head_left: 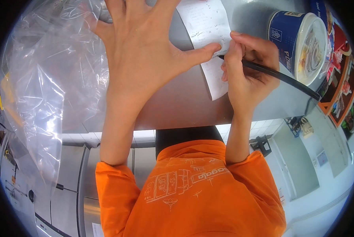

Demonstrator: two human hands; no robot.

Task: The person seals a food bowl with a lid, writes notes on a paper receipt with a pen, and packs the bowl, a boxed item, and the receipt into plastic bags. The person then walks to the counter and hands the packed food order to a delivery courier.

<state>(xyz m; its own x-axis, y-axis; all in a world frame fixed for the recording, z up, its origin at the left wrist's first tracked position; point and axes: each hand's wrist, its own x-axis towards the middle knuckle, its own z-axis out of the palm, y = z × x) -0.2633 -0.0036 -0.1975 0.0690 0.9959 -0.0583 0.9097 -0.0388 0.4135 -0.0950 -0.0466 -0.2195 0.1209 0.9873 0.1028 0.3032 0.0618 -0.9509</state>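
Observation:
My right hand is closed around a black pen, whose tip rests at the paper strip. The paper strip is long, white and curled, with lines of handwriting on it, and it lies on the metal table. My left hand is spread over the table with its thumb touching the paper's left edge near the pen tip. Its other fingertips are partly cut off by the top of the view. By its outer fingers lies a crumpled clear plastic bag.
A blue paper tub with a clear lid stands right of my right hand. The plastic bag hangs over the table's near edge at left. An orange shelf with packets is at far right. Metal cabinet doors stand below the table.

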